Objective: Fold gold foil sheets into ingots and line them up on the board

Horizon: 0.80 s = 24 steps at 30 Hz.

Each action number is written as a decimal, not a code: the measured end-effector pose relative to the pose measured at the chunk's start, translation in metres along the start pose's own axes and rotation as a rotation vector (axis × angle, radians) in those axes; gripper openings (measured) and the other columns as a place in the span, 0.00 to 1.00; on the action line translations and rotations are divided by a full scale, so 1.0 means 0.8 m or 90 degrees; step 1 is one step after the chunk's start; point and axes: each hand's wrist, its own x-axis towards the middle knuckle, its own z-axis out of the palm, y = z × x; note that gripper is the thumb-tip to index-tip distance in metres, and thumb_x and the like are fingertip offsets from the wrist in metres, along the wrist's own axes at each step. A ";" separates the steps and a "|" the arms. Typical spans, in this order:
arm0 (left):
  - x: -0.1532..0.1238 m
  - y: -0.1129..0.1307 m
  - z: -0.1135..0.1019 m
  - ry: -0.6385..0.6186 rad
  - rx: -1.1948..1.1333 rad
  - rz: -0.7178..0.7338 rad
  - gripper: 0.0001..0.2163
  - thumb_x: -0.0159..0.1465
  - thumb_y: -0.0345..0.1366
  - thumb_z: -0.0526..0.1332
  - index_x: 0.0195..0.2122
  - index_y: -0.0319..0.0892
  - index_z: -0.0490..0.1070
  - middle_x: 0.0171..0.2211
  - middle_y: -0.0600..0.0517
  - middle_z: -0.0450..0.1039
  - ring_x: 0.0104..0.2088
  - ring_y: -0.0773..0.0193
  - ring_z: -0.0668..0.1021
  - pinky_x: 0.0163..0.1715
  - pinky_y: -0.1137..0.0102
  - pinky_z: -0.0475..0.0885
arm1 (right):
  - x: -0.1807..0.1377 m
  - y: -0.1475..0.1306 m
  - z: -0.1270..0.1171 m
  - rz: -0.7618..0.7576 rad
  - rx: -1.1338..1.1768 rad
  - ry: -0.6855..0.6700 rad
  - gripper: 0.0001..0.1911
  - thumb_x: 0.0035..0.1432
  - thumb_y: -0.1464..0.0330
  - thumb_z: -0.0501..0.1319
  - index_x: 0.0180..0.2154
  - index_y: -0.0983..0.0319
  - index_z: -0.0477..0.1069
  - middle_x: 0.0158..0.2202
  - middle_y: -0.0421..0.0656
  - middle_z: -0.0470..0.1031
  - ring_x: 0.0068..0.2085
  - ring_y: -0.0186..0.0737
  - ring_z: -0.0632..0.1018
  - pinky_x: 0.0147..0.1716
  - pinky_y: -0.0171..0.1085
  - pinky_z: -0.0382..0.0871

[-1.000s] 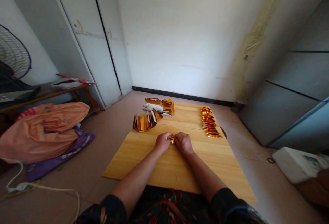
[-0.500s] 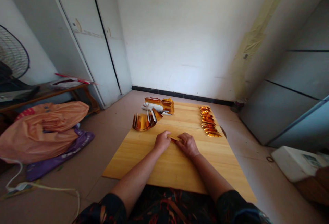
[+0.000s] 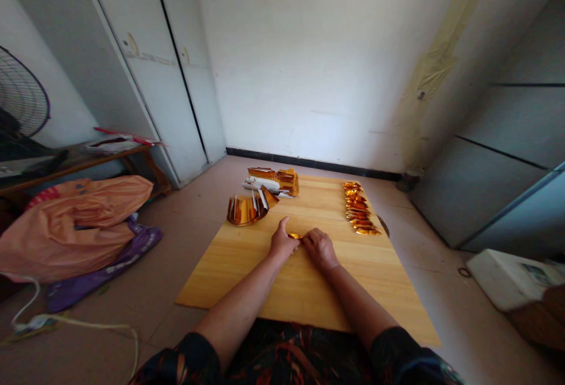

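Though nr hands (image 3: 282,245), foil stacks (image 3: 249,209) apart.

foil strip x1 (image 3: 295,236); foil piles x3 (image 3: 248,209) (image 3: 278,181) (image 3: 359,208); board x1 (image 3: 309,288); bags x2 (image 3: 75,220) (image 3: 110,261); fan x1 (image 3: 22,99)

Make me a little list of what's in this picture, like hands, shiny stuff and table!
Left hand: holds gold paper, left end
Right hand: holds its right end
Surface: wooden board on the floor
Right side: row of folded gold pieces
Far side: fanned gold sheets, gold stack behind
Floor, left: orange bag
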 end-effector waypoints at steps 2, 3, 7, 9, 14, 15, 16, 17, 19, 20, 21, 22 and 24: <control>-0.002 0.003 -0.001 -0.003 0.014 0.005 0.40 0.49 0.25 0.62 0.63 0.46 0.48 0.20 0.60 0.69 0.17 0.72 0.70 0.18 0.79 0.63 | 0.000 -0.001 0.001 0.004 -0.010 -0.001 0.10 0.61 0.71 0.54 0.28 0.62 0.70 0.28 0.42 0.71 0.31 0.35 0.71 0.32 0.32 0.58; -0.003 0.003 -0.001 0.001 0.026 0.012 0.40 0.49 0.24 0.62 0.63 0.47 0.48 0.21 0.60 0.70 0.17 0.71 0.71 0.18 0.79 0.63 | 0.000 -0.001 0.002 0.009 -0.020 -0.002 0.10 0.61 0.70 0.54 0.28 0.62 0.69 0.28 0.42 0.71 0.31 0.35 0.71 0.32 0.32 0.58; -0.002 0.003 -0.004 0.030 0.070 0.048 0.40 0.46 0.22 0.62 0.62 0.48 0.53 0.26 0.57 0.73 0.21 0.70 0.73 0.19 0.79 0.64 | 0.000 -0.001 0.004 0.022 -0.072 -0.004 0.10 0.61 0.71 0.53 0.28 0.62 0.69 0.28 0.43 0.72 0.31 0.36 0.71 0.32 0.33 0.56; -0.001 0.002 -0.004 0.029 0.078 0.054 0.40 0.46 0.22 0.62 0.61 0.48 0.54 0.27 0.56 0.73 0.21 0.70 0.73 0.20 0.79 0.64 | 0.000 -0.002 0.004 0.022 -0.085 -0.006 0.10 0.61 0.71 0.53 0.29 0.63 0.69 0.29 0.43 0.72 0.32 0.36 0.71 0.33 0.33 0.56; -0.001 0.003 -0.004 -0.009 0.045 0.018 0.39 0.49 0.24 0.62 0.62 0.46 0.52 0.22 0.59 0.70 0.18 0.71 0.72 0.18 0.80 0.63 | -0.001 -0.001 -0.001 0.022 -0.053 -0.005 0.09 0.60 0.70 0.55 0.29 0.62 0.70 0.29 0.43 0.72 0.33 0.36 0.72 0.33 0.33 0.57; -0.001 0.003 -0.003 -0.016 0.031 0.008 0.38 0.49 0.24 0.62 0.62 0.46 0.51 0.20 0.60 0.69 0.18 0.71 0.72 0.17 0.80 0.63 | -0.003 0.000 -0.002 0.017 -0.036 0.001 0.07 0.59 0.70 0.56 0.30 0.62 0.70 0.30 0.43 0.73 0.33 0.36 0.72 0.34 0.33 0.58; -0.001 0.003 -0.003 -0.021 0.017 -0.001 0.38 0.50 0.24 0.62 0.62 0.45 0.50 0.19 0.60 0.68 0.18 0.70 0.72 0.17 0.80 0.63 | -0.005 0.001 -0.004 0.012 -0.021 0.008 0.05 0.58 0.70 0.57 0.32 0.62 0.71 0.31 0.43 0.73 0.34 0.37 0.73 0.35 0.33 0.59; -0.001 0.004 -0.003 -0.024 0.007 -0.006 0.38 0.50 0.24 0.62 0.62 0.45 0.50 0.19 0.61 0.67 0.17 0.70 0.72 0.17 0.80 0.64 | -0.007 0.003 -0.005 0.007 -0.010 0.016 0.04 0.57 0.70 0.58 0.34 0.62 0.71 0.32 0.43 0.74 0.35 0.37 0.73 0.35 0.34 0.60; -0.001 0.005 -0.003 -0.029 -0.001 -0.010 0.38 0.49 0.24 0.62 0.62 0.44 0.50 0.18 0.61 0.67 0.17 0.71 0.72 0.17 0.80 0.64 | -0.011 0.007 -0.008 0.001 -0.003 0.023 0.06 0.56 0.70 0.58 0.36 0.62 0.71 0.33 0.43 0.74 0.35 0.37 0.73 0.36 0.34 0.60; 0.000 0.005 -0.003 -0.029 -0.001 -0.010 0.39 0.49 0.24 0.62 0.62 0.44 0.50 0.18 0.61 0.67 0.17 0.71 0.72 0.17 0.80 0.64 | -0.013 0.008 -0.009 -0.003 -0.005 0.021 0.06 0.55 0.70 0.59 0.36 0.62 0.71 0.33 0.43 0.74 0.35 0.37 0.73 0.36 0.34 0.60; 0.000 0.006 -0.003 -0.029 0.000 -0.010 0.39 0.49 0.24 0.63 0.62 0.43 0.50 0.18 0.61 0.67 0.17 0.71 0.71 0.17 0.80 0.64 | -0.015 0.009 -0.010 -0.007 -0.009 0.017 0.05 0.55 0.70 0.58 0.35 0.62 0.71 0.32 0.43 0.74 0.34 0.37 0.73 0.35 0.34 0.60; 0.000 0.006 -0.003 -0.028 0.001 -0.010 0.39 0.49 0.25 0.63 0.62 0.43 0.50 0.19 0.61 0.68 0.17 0.71 0.71 0.17 0.80 0.64 | -0.016 0.009 -0.011 -0.011 -0.015 0.014 0.05 0.54 0.71 0.58 0.35 0.62 0.71 0.32 0.43 0.74 0.34 0.37 0.73 0.35 0.34 0.60; 0.000 0.006 -0.003 -0.024 0.000 -0.007 0.39 0.49 0.25 0.64 0.61 0.43 0.51 0.20 0.60 0.68 0.17 0.72 0.71 0.16 0.81 0.64 | -0.017 0.008 -0.013 -0.021 -0.026 0.010 0.04 0.53 0.72 0.58 0.34 0.62 0.71 0.31 0.43 0.74 0.34 0.37 0.73 0.34 0.34 0.59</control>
